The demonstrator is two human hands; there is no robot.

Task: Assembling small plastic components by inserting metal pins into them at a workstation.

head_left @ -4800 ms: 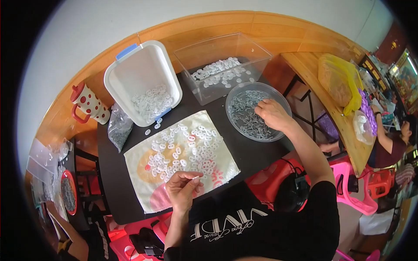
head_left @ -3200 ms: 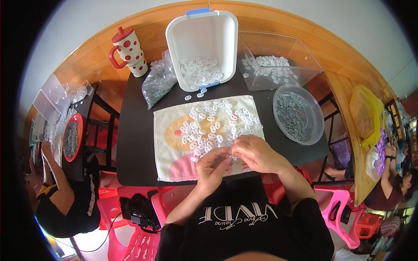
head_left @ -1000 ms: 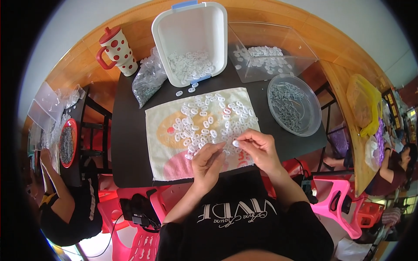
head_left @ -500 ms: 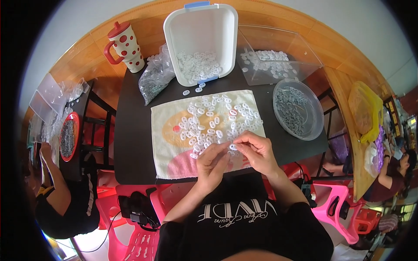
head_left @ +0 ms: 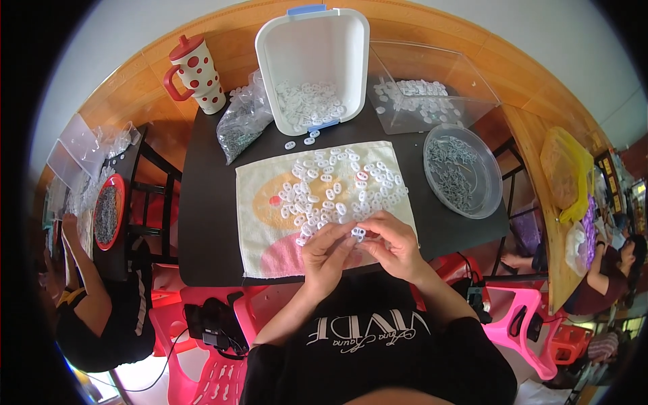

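Observation:
A small white oval plastic piece with two dark holes is pinched between the thumb and fingers of my right hand. My left hand has its thumb and fingertips pressed together against the near side of that piece; anything small between them is hidden. Both hands are just above the near edge of a cream towel with orange and pink patches. Many loose white oval pieces are spread over the towel beyond my fingers, one with a red ring.
Right of the towel stands a round clear tub of small grey metal parts. Behind are a white bin and a clear box with white pieces, a plastic bag and a spotted tumbler. Other people sit at both sides.
The white piece has turned and tilted in my right fingers, its holes now showing more plainly. My left fingertips have closed in on it, and both hands have drawn nearer each other.

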